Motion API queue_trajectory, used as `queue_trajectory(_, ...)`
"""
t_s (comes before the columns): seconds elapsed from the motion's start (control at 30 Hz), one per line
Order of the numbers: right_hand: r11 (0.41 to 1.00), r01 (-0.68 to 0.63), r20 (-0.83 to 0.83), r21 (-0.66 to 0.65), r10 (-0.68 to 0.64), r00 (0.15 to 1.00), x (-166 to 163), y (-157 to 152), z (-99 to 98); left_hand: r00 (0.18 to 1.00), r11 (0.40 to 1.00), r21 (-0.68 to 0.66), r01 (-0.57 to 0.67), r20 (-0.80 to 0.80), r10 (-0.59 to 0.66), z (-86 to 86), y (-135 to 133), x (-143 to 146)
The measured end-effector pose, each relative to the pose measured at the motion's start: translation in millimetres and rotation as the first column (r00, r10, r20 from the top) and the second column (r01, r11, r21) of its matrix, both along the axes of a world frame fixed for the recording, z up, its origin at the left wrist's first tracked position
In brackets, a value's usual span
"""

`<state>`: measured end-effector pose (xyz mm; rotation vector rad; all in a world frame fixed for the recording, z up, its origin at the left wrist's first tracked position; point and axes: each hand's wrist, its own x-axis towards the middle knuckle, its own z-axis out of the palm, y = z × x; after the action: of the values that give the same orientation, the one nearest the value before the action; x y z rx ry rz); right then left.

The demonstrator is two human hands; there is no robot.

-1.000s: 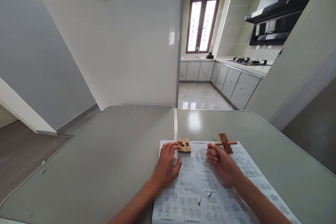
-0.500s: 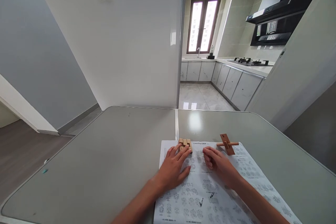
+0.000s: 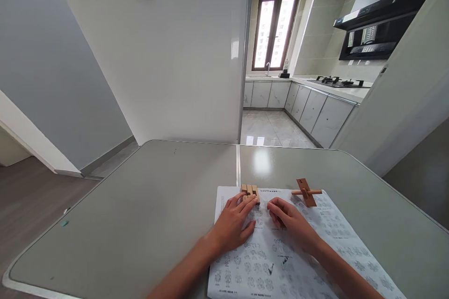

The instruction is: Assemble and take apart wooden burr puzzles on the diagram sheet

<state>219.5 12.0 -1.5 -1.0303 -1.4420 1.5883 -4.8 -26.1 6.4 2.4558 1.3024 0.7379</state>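
Grip of the left hand (image 3: 233,225) is released: the fingers lie spread and flat, their tips touching the near edge of the wooden block bundle (image 3: 250,191) without closing round it. The right hand (image 3: 291,219) rests on the printed sheet (image 3: 336,243) just right of the bundle, its fingers curled under. Whether that grip pinches anything I cannot tell, since the fingertips are tucked out of sight. The bundle sits at the sheet's far left edge on the table (image 3: 140,205). The sheet's near end is cut off by the frame, and its print is too small to read. Counted: two hands, one bundle of about three bars, one wooden cross piece (image 3: 306,192) at far right, one sheet.
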Motion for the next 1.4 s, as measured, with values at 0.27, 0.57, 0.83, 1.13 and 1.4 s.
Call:
queue_trajectory(0.27,0.994,0.003,0.091,0.113,-0.013,0.996,-2.4,-0.7,-8.5,1.000,1.000,0.003,0.004,-0.027,-0.004,0.0,-0.5,0.2)
queue_trajectory(0.57,0.976,-0.034,0.227,0.217,-0.017,0.974,-3.4,-3.8,-8.3,0.998,1.000,0.001,-0.003,-0.061,0.003,1.3,-1.9,0.5)
queue_trajectory(0.83,0.976,-0.035,0.221,0.217,-0.014,0.975,-4.9,-3.2,-8.5,0.999,1.000,0.024,0.021,-0.037,-0.020,0.8,-3.8,1.9)
queue_trajectory(1.13,0.974,-0.033,0.219,0.223,-0.017,0.976,-6.1,-3.1,-6.6,0.999,0.998,0.048,0.031,-0.013,-0.030,0.0,-3.1,2.2)
queue_trajectory(1.4,0.971,-0.041,0.225,0.237,-0.014,0.974,-6.0,-3.2,-6.2,0.999,0.998,0.032,0.050,0.000,-0.050,0.8,-2.9,1.4)
